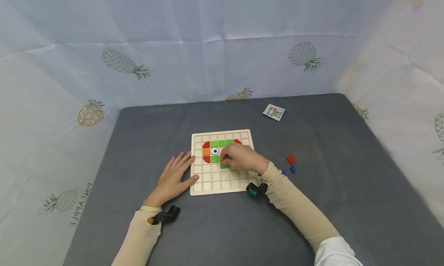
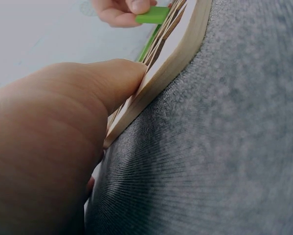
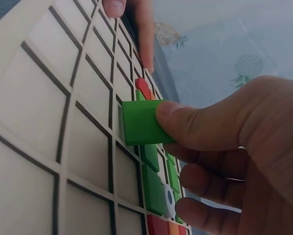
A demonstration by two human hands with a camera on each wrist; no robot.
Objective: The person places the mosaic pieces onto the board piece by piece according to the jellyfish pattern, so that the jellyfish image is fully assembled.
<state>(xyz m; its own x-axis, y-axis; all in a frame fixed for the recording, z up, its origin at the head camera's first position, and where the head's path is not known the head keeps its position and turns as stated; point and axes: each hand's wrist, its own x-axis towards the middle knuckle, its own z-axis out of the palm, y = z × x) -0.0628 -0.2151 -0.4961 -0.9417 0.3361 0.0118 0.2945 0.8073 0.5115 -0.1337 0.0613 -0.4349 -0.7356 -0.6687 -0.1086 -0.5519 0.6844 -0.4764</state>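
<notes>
My right hand (image 1: 243,159) pinches a green square tile (image 3: 142,122) between thumb and fingers. It holds the tile tilted, with its edge close over the wooden grid board (image 1: 215,186). Beneath the curled fingers, a pattern of tiles fills part of the grid: green squares (image 1: 214,143), rounded red pieces (image 1: 206,144), an orange square (image 1: 206,152) and a white eye tile (image 1: 214,151). Some of this pattern is hidden by the right hand. With fingers spread, my left hand (image 1: 175,179) rests at the board's left edge, its thumb (image 2: 119,78) touching the rim.
To the board's right lie a red piece (image 1: 291,159) and a blue piece (image 1: 293,169), with another blue bit (image 1: 283,172) partly behind the right sleeve. A small picture card (image 1: 274,112) lies at the back of the grey table (image 1: 208,235). Pineapple-print curtains surround it.
</notes>
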